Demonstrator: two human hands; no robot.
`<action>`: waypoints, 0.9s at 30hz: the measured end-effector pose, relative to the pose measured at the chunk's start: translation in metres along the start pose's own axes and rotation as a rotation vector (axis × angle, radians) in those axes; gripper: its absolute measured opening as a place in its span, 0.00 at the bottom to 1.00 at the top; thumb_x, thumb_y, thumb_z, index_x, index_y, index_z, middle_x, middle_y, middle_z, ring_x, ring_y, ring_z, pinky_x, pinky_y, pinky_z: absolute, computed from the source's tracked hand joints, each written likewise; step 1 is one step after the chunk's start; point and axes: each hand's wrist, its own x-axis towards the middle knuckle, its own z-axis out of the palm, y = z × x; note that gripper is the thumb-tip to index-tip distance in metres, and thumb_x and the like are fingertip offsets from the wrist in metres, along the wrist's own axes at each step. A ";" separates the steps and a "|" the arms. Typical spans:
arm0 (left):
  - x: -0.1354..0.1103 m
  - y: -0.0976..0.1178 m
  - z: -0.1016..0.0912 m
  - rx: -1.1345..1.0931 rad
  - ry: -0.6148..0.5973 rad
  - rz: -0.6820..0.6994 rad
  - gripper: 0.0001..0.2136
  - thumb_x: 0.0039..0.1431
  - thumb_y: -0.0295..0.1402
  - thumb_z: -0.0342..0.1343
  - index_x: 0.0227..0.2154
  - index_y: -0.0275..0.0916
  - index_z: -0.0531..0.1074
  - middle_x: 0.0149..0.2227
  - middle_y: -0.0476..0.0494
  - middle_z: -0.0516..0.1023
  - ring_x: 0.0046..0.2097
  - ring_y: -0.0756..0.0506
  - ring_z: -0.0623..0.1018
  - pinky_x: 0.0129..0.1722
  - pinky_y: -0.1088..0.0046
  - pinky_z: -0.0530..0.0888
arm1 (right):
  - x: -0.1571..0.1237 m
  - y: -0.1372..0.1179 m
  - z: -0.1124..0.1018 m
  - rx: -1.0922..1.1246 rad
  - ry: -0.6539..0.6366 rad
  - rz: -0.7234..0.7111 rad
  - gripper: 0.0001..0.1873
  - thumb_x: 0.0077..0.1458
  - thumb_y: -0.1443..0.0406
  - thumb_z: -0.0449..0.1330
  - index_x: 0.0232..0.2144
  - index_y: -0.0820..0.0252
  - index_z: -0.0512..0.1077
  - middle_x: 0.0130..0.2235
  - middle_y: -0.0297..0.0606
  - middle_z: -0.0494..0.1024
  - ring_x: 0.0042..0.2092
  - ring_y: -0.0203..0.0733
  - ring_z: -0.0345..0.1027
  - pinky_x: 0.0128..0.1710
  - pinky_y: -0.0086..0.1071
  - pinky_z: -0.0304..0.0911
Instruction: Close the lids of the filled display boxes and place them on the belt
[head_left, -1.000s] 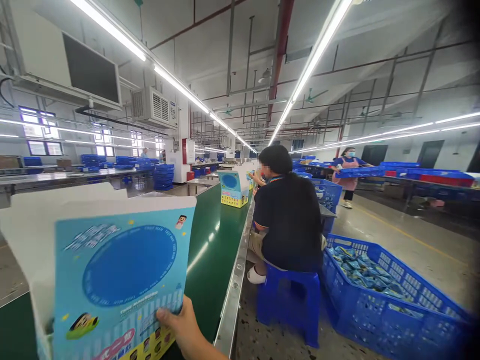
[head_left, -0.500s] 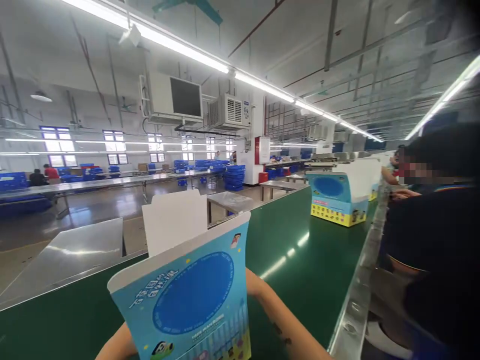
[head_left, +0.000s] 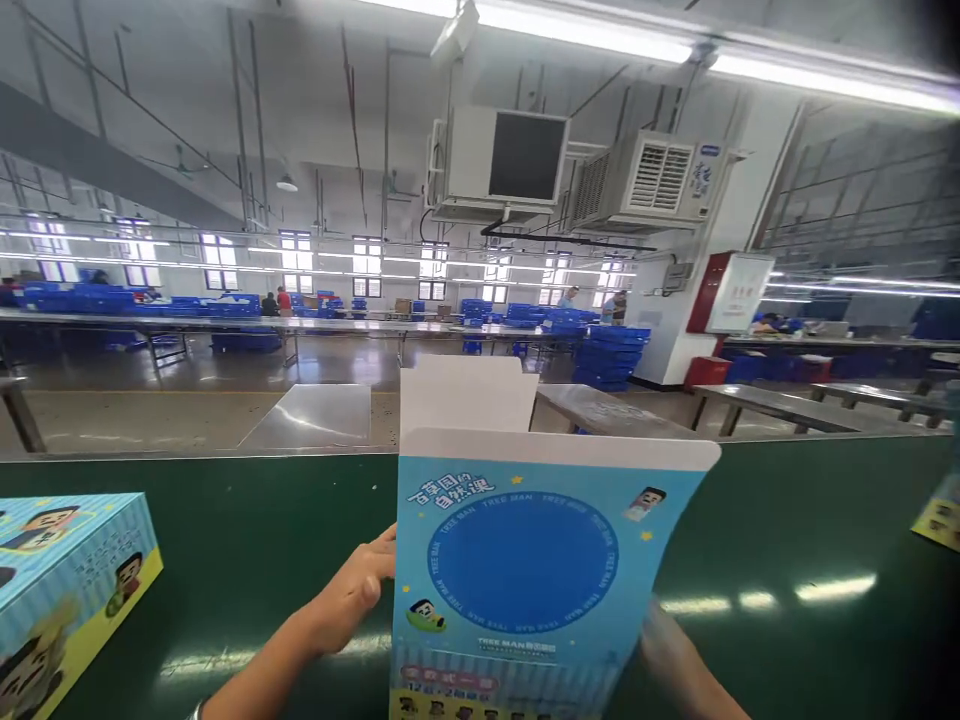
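A blue cardboard display box stands upright in front of me, its tall front panel printed with a dark blue oval and small cartoon figures. A plain white flap rises behind that panel. My left hand is closed against the box's left side, thumb showing and fingertips hidden behind the cardboard. On the right side, my right hand is at the lower edge of the panel; it is smeared by motion and its fingers are hidden.
Under the box runs a green work surface. Another printed box lies at left, and part of one more shows at the right edge. Metal tables stand beyond, with stacked blue crates farther back.
My view has turned left, and the box now appears more upright and farther right. The printed box at left has come into view; the co-worker at right has left it.
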 end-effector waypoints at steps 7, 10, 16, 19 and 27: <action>0.014 -0.013 -0.014 -0.685 0.117 -0.406 0.21 0.54 0.46 0.62 0.47 0.40 0.73 0.44 0.43 0.78 0.45 0.39 0.76 0.48 0.63 0.70 | 0.005 -0.016 0.009 0.057 -0.267 0.230 0.38 0.52 0.42 0.54 0.56 0.59 0.65 0.53 0.52 0.71 0.50 0.58 0.70 0.46 0.50 0.69; 0.036 -0.034 -0.022 -0.884 0.274 -0.529 0.16 0.49 0.34 0.64 0.42 0.37 0.74 0.41 0.43 0.79 0.41 0.42 0.76 0.44 0.68 0.69 | 0.041 -0.020 0.035 -0.241 -0.022 0.091 0.48 0.49 0.46 0.57 0.64 0.63 0.48 0.62 0.55 0.57 0.58 0.60 0.60 0.52 0.53 0.63; 0.073 -0.051 -0.042 -1.199 0.244 -0.535 0.22 0.52 0.48 0.55 0.40 0.32 0.74 0.39 0.34 0.79 0.42 0.36 0.77 0.47 0.59 0.70 | 0.119 -0.052 0.085 -0.716 -0.132 -0.452 0.34 0.55 0.49 0.55 0.58 0.60 0.60 0.60 0.48 0.63 0.61 0.57 0.53 0.59 0.53 0.52; 0.074 -0.055 -0.041 -1.288 0.235 -0.510 0.28 0.54 0.52 0.51 0.44 0.30 0.72 0.41 0.31 0.78 0.46 0.32 0.76 0.51 0.54 0.68 | 0.134 -0.064 0.107 -0.784 -0.202 -0.493 0.31 0.55 0.46 0.55 0.53 0.60 0.65 0.56 0.47 0.67 0.58 0.56 0.58 0.56 0.51 0.54; 0.051 -0.060 -0.042 -1.264 0.402 -0.568 0.25 0.50 0.47 0.58 0.41 0.28 0.73 0.37 0.31 0.78 0.43 0.32 0.77 0.47 0.54 0.71 | 0.138 -0.067 0.132 -0.693 -0.439 -0.312 0.26 0.55 0.43 0.53 0.36 0.60 0.71 0.43 0.44 0.75 0.47 0.52 0.66 0.50 0.45 0.56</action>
